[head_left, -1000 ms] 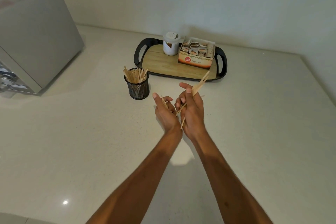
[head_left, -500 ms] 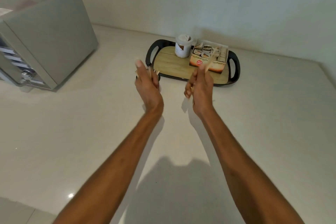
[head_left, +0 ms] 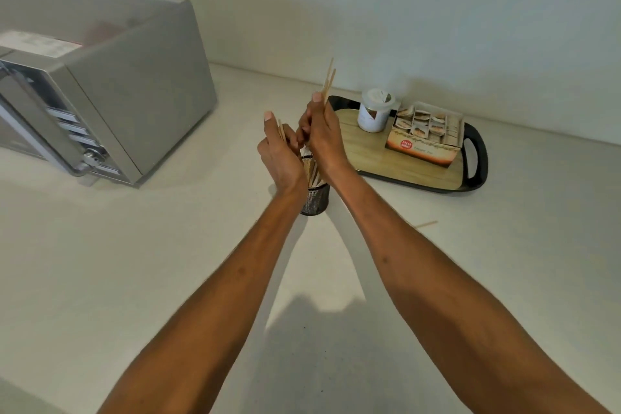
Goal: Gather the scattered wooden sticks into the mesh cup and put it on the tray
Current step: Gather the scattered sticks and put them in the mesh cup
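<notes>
A grey countertop oven point(head_left: 100, 87) sits at the far left of a pale counter point(head_left: 134, 262), its side turned toward the viewer.

Near the middle, two bare forearms reach forward. The left hand point(head_left: 279, 158) has its thumb raised and its fingers curled round a few wooden sticks point(head_left: 281, 131). Half a second ago this hand was apart from the other; now the two are close together, almost touching.

Directly beneath and between the hands stands the black mesh cup point(head_left: 316, 198) on the counter, not on the tray. It is already holding a bunch of sticks point(head_left: 311, 171). Earlier the left hand hid the cup; now its lower half shows between the wrists.

The right hand point(head_left: 322, 138) pinches some taller sticks point(head_left: 328, 81) between thumb and fingers. They stand nearly upright above the cup.

To the right, near the wall, lies the black-handled tray point(head_left: 477, 158) with a wooden floor. On it stand a small white jar point(head_left: 373, 111) and, just beside it, a box of sachets point(head_left: 425, 134).

In front of the tray, one loose stick point(head_left: 425, 224) lies flat on the counter, well apart from the cup.
</notes>
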### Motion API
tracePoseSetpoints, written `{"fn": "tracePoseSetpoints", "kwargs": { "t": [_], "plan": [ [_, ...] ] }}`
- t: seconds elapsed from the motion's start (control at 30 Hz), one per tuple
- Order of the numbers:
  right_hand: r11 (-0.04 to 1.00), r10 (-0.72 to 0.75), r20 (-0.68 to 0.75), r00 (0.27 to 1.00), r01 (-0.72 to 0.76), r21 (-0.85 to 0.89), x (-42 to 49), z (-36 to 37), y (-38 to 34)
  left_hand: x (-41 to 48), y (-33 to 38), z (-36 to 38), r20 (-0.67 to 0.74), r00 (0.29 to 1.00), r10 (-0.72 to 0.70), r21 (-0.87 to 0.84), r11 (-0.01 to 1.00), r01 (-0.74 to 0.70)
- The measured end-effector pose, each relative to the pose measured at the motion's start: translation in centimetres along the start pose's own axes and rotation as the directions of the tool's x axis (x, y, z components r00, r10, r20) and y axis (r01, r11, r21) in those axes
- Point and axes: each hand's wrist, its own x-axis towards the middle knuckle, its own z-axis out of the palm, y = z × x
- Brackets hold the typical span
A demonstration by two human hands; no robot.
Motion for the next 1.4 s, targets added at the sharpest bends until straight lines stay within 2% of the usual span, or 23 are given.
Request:
{"fn": "tracePoseSetpoints", "kwargs": {
  "t": [0.17,0.4,0.57,0.8,0.97,1.07,1.17,1.23,1.3,1.4],
  "plan": [
    [0.987,-0.044,0.091,0.995,0.058,-0.15,-0.6,-1.3,1.0,0.8,-1.3,-0.7,-0.037,0.998,0.052,0.023,0.998,-0.051],
    [0.964,-0.014,0.114,0.993,0.043,-0.262,-2.1,-3.5,0.8,-0.4,-1.6,-0.5,0.051,0.987,0.149,0.036,0.988,-0.151],
    [0.973,-0.034,0.116,0.993,0.06,-0.225,-3.8,-4.7,0.8,-1.6,-1.5,-0.6,0.088,0.976,0.199,0.042,0.978,-0.204],
    [0.987,-0.055,0.049,0.997,0.062,-0.147,-4.6,-5.3,0.4,-1.5,-2.0,-1.0,0.136,0.958,0.254,0.034,0.965,-0.261],
    [0.968,-0.094,0.054,0.994,0.104,-0.229,-4.5,-6.5,0.4,-1.0,-2.4,-1.7,0.179,0.92,0.35,0.17,0.91,-0.379],
    [0.937,-0.102,0.114,0.988,0.134,-0.323,-4.6,-7.5,0.6,-0.9,-3.0,-2.5,0.23,0.93,0.286,0.33,0.876,-0.351],
    [0.915,-0.091,0.202,0.975,0.162,-0.369,-4.8,-8.5,0.4,-1.2,-3.5,-2.9,0.273,0.927,0.256,0.5,0.785,-0.364],
    [0.919,-0.112,0.216,0.97,0.184,-0.35,-5.1,-9.4,0.2,-1.4,-3.3,-2.9,0.288,0.895,0.341,0.539,0.715,-0.446],
    [0.922,-0.144,0.154,0.978,0.189,-0.339,-5.4,-10.9,-0.1,-1.8,-2.9,-2.7,0.299,0.834,0.464,0.519,0.654,-0.55],
    [0.91,-0.138,0.028,0.99,0.137,-0.392,-6.0,-14.7,-0.2,-2.9,-2.9,-2.5,0.367,0.688,0.627,0.454,0.525,-0.72]
  ]
}}
